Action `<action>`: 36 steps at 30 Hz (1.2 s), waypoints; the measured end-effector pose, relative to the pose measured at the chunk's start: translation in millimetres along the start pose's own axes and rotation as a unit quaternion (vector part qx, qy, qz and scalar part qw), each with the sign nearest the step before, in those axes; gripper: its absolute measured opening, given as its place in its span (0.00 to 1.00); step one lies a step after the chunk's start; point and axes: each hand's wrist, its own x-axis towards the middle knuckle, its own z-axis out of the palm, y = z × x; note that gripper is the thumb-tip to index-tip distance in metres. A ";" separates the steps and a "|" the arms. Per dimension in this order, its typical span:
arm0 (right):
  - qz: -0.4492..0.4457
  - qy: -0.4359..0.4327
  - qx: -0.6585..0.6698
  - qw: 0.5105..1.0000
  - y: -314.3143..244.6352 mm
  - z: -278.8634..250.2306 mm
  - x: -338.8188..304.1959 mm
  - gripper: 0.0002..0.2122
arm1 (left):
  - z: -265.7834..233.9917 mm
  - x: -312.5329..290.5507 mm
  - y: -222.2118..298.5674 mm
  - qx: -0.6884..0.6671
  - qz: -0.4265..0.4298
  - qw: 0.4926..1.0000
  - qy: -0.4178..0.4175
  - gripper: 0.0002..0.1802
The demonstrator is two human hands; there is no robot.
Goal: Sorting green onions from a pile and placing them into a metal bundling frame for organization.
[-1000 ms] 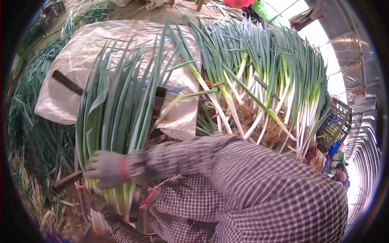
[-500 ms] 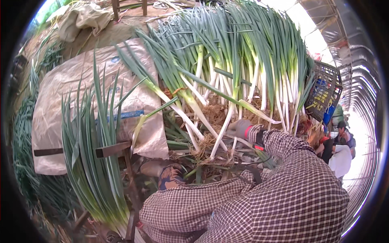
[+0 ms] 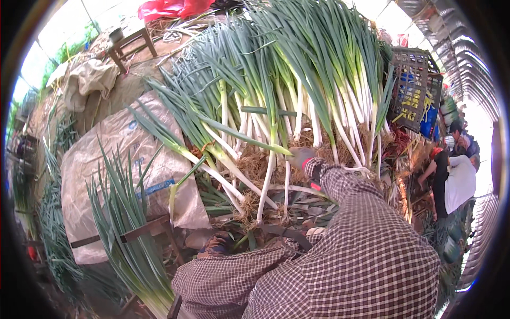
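My right hand (image 3: 301, 158), in a grey glove, reaches among the roots and white stems of the green onions (image 3: 297, 101). Its fingers look curled, but what lies inside them is hidden. The end of a long leaf (image 3: 265, 144) meets the hand. Just nearer to me, an upright white stem (image 3: 265, 186) stands with its roots on the litter. Nothing of my left hand shows. At the lower left, a bundle of green onions (image 3: 119, 218) leans inside a dark frame (image 3: 143, 229).
A pale sack (image 3: 127, 154) lies at left. Dark plastic crates (image 3: 409, 87) stand beyond the onions at right. Farther right, another person (image 3: 451, 175) bends over. A small stool (image 3: 133, 45), a red plastic sheet (image 3: 172, 8) and a crumpled sack (image 3: 90, 82) are at the back.
The view has shifted, bringing the stool and red sheet into sight. My right hand has moved slightly left and away from me among the onions, reaching the long leaf.
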 end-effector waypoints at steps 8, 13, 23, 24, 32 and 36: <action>-0.078 -0.003 0.173 0.982 -7.2 12.1 -2.7 0.34 | 2.2 1.0 44.5 -0.006 0.031 0.998 -0.063 0.17; 0.077 0.149 -0.063 0.984 39.6 -48.4 17.5 0.42 | 1.3 0.3 61.1 -0.006 0.033 0.996 -0.080 0.17; 0.232 0.147 0.214 0.937 44.4 -44.3 62.6 0.41 | -17.0 -11.4 61.8 -0.002 0.022 0.997 -0.077 0.16; 0.218 0.128 0.262 0.931 47.8 -51.2 65.7 0.40 | -20.7 -13.8 60.5 0.003 0.015 0.997 -0.073 0.16; -0.088 -0.085 0.480 0.869 -3.7 30.5 26.2 0.23 | -65.0 -44.9 30.7 0.024 -0.054 0.998 -0.026 0.16; -0.145 -0.242 0.500 0.819 -51.9 111.5 -42.1 0.15 | -100.2 -64.6 9.1 0.038 -0.086 0.995 0.010 0.16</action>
